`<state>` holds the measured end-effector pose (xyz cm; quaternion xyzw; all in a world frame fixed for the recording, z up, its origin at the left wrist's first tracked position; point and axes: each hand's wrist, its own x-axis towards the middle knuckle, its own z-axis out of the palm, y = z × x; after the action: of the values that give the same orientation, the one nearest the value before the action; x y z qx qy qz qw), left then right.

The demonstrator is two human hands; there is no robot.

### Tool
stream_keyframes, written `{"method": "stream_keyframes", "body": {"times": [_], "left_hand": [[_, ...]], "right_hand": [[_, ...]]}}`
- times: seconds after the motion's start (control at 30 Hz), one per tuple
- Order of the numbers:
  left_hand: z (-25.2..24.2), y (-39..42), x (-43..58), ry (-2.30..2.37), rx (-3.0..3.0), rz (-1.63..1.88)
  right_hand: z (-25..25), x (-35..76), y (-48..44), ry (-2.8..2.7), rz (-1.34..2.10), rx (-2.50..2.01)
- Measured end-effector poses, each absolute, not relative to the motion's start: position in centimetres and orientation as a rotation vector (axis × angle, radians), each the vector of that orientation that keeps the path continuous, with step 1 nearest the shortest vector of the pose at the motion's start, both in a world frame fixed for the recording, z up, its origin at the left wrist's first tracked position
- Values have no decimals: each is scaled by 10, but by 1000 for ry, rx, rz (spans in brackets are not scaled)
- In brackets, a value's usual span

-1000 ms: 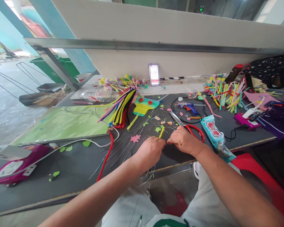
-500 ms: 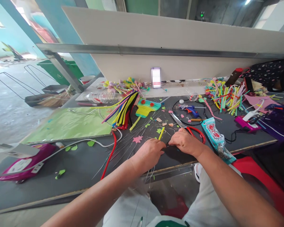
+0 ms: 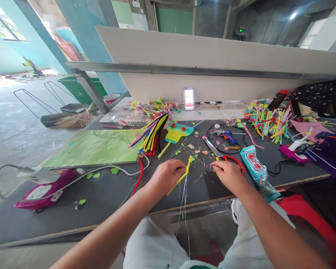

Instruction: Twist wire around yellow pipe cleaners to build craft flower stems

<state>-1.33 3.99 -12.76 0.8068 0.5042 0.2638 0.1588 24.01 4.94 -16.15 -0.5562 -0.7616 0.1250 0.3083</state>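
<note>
Working low over desk (image 3: 106, 198): left hand (image 3: 170, 175) curled right at bent yellow stem (image 3: 189, 163); gripping or merely touching, couldn't tell. Stem sat toward near edge, thin wires (image 3: 185, 191) trailing past it, probably too long to stay on top. Over to right hand (image 3: 226, 172): fingertips drawn together by yellow bit (image 3: 217, 161), hold unclear. Red-handled scissors (image 3: 212, 148) lay just beside, presumably for quick reach; blue glue gun (image 3: 229, 138) rested farther back, likely clear of fingers.
</note>
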Motion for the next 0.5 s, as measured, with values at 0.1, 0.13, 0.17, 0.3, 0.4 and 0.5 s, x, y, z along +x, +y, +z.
{"method": "stream_keyframes", "body": {"times": [0.1, 0.13, 0.17, 0.3, 0.4, 0.5], "left_hand": [[-124, 50, -37, 1673, 2234, 663], [-125, 52, -42, 1722, 2230, 610], [-126, 54, -45, 1762, 2229, 553], [-133, 62, -41, 1937, 2215, 387], [-135, 69, -32, 2052, 2196, 333], [-134, 78, -24, 2088, 2182, 294]], "right_hand": [[-164, 238, 53, -2002, 275, -1453], [-164, 237, 55, -2000, 266, -1440], [-164, 236, 56, -2002, 260, -1422], [-163, 231, 61, -2034, 236, -1355], [-162, 225, 68, -2065, 209, -1335], [-155, 213, 80, -2136, 182, -1309]]}}
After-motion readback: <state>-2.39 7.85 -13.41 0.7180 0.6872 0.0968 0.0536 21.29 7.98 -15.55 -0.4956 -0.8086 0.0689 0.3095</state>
